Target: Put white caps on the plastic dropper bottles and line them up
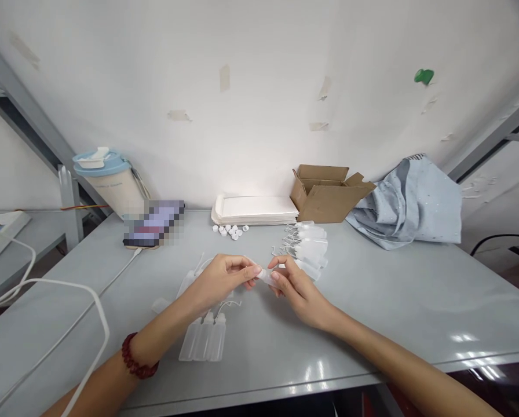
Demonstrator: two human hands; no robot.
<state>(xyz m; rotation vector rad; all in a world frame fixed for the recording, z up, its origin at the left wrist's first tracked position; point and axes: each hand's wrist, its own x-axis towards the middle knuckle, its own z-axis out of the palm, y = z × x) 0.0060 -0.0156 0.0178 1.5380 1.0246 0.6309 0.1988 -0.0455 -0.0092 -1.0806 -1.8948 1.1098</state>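
Note:
Between my two hands is a small translucent plastic squeeze bottle (267,278), tilted and partly covered by fingers. My left hand (233,272) pinches its neck end with thumb and fingers. My right hand (300,291) is closed around the bottle's body. Several similar bottles (202,340) lie side by side under my left forearm, some with thin white cords; more are partly hidden behind that wrist. Another row of bottles with looped cords (309,243) lies beyond my right hand. A group of small white caps (231,231) rests on the table further back.
White padded envelopes (257,209) are stacked against the wall, beside an open cardboard box (329,200). Grey-blue fabric (416,202) is bunched at the back right. A phone (155,223) leans near a cup (112,182) at the left. White cables (101,324) cross the table's left side.

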